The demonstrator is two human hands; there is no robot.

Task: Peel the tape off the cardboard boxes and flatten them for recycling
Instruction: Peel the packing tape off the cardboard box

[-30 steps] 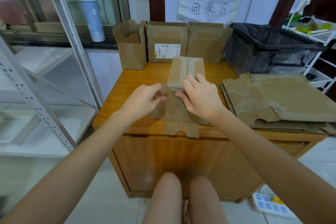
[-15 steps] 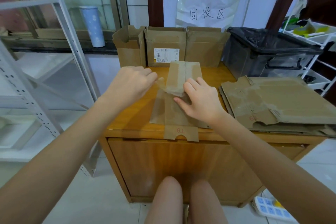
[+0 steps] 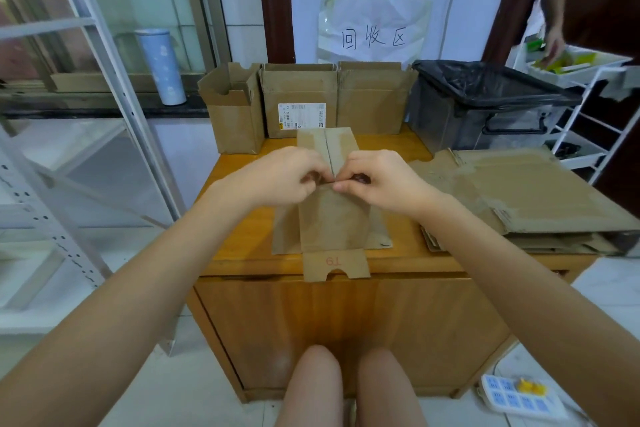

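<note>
Head view: a person's two bare arms reach over a flattened brown cardboard box (image 3: 332,218) lying on an orange-brown wooden cabinet top (image 3: 242,236).
Left hand: the left hand (image 3: 280,180) has come back in from where it was lifted up and to the left half a second ago, when it was pulling a pale strip of tape away; its fingers are now curled tight, the tips pinching at something small just at the box's centre seam.
Right hand: the right hand (image 3: 377,180), which lay with straighter fingers pressing the cardboard, now has its fingers curled too, tips meeting the left's; what sits between them is too small to tell, probably tape.
Box position: it lies near the front edge, a flap marked in red (image 3: 334,262) hanging over it, the far flaps raised slightly toward three upright brown cardboard boxes (image 3: 301,97) at the back.
Meaning of the change: one strip looks to be off, and both hands seem to be either wadding it or starting another tape end at the seam; this box is nearly ready.
Finished stack: a pile of flattened cardboard sheets (image 3: 519,198) lies to the right, beside a bin lined with a black bag (image 3: 485,94).
Left to do: the three standing boxes are not yet flattened.
</note>
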